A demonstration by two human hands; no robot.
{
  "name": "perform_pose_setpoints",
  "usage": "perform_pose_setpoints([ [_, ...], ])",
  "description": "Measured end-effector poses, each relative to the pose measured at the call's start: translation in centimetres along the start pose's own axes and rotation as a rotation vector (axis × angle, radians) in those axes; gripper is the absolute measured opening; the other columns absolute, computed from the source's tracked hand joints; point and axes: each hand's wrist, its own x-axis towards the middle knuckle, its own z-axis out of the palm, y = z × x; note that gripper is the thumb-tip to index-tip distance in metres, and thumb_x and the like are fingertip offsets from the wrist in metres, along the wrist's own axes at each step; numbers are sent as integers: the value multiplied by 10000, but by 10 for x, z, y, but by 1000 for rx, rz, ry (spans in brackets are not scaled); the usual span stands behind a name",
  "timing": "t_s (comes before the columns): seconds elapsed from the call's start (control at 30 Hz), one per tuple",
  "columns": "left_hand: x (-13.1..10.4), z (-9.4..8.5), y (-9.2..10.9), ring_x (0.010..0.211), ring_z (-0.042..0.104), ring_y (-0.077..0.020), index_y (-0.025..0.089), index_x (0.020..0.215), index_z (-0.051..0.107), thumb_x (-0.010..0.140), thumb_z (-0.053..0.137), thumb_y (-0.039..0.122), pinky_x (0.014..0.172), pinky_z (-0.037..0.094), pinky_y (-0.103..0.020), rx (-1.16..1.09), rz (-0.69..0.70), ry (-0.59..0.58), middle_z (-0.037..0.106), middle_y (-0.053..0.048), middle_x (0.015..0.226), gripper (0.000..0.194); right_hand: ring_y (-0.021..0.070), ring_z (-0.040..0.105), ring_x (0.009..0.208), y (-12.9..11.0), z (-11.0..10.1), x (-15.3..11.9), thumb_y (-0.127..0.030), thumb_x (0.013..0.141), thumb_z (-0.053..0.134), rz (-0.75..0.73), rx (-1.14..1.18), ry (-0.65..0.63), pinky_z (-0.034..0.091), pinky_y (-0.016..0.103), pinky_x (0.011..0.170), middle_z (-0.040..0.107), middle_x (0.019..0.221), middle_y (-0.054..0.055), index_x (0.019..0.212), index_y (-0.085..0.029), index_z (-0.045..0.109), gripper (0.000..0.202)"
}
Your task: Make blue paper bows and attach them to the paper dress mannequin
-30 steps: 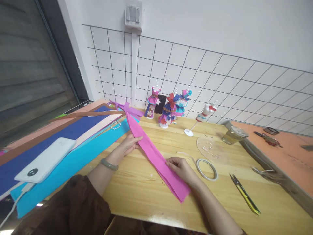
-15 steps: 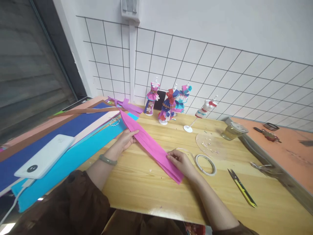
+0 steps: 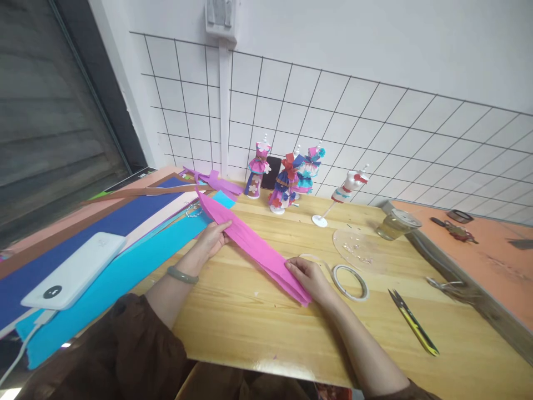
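A folded strip of pink crepe paper point(image 3: 256, 244) stretches diagonally between my hands above the wooden table. My left hand point(image 3: 214, 238) pinches it toward its pointed upper-left end, thumb on top. Near the lower-right end, my right hand point(image 3: 306, 276) grips the same strip between thumb and fingers. Just right of that hand lies a roll of white double-sided tape point(image 3: 350, 282). Thread snips point(image 3: 413, 322) with yellow-and-black handles rest farther right. At the back, a white mini mannequin point(image 3: 350, 186) on a stand wears a few red and blue scraps.
Several dressed mini mannequins point(image 3: 287, 183) stand by the wall, beside a dark phone point(image 3: 271, 172). On the left, a white power bank point(image 3: 75, 269) lies on stacked coloured paper point(image 3: 166, 244). A clear dish point(image 3: 353, 248) of small beads and a cup point(image 3: 397, 224) are at the right.
The pink strip's pointed end has shifted slightly left, and its lower-right end has risen a little. Both hands keep hold of it.
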Motion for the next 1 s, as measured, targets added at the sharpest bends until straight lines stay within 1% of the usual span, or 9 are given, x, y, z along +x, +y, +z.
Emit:
perform_pose_setpoints([
  [0.23,-6,9,-4,830,607,-186,123,930,551,634,645,96,793,487,-353,18,-7,-69,641,-89,888,312,162,548,695,-4,7,1,-415,816,396,-39,-7,-17,407,257,621,630,759,36,806,-162,606,329],
  [0.43,-6,8,-3,804,606,-186,114,880,554,645,640,109,774,491,-366,15,-18,-38,637,-93,870,250,140,506,617,-5,6,-1,-442,798,426,-34,-60,-3,372,238,550,598,687,16,802,-166,601,327],
  [0.57,-1,3,-2,751,612,-174,97,859,563,659,625,112,747,499,-348,-22,-8,5,641,-93,831,210,150,519,635,-5,4,-1,-416,785,451,-41,-60,3,379,242,555,615,720,22,822,-168,608,295],
  [0.73,5,-2,-3,758,608,-155,110,832,572,661,608,91,739,502,-303,-89,36,95,643,-69,831,176,186,560,739,-2,2,1,-364,791,440,-45,-44,45,416,273,651,642,837,44,914,-195,607,267],
  [0.8,6,-3,-3,744,607,-148,119,822,570,663,600,84,719,507,-291,-107,41,126,642,-55,809,166,191,565,764,1,2,2,-352,793,432,-46,-43,65,421,278,674,643,847,41,925,-206,604,261],
  [0.9,8,-3,-3,702,606,-140,125,815,561,661,590,79,682,512,-283,-102,41,182,638,-43,770,163,190,566,749,6,2,4,-350,791,424,-28,-49,93,425,280,668,645,829,40,914,-202,608,266],
  [1.0,8,-3,-2,696,607,-143,122,822,549,660,583,78,682,511,-292,-88,46,227,634,-47,765,171,183,558,696,10,2,5,-367,789,419,-3,-73,133,420,275,628,643,796,41,914,-189,609,289],
])
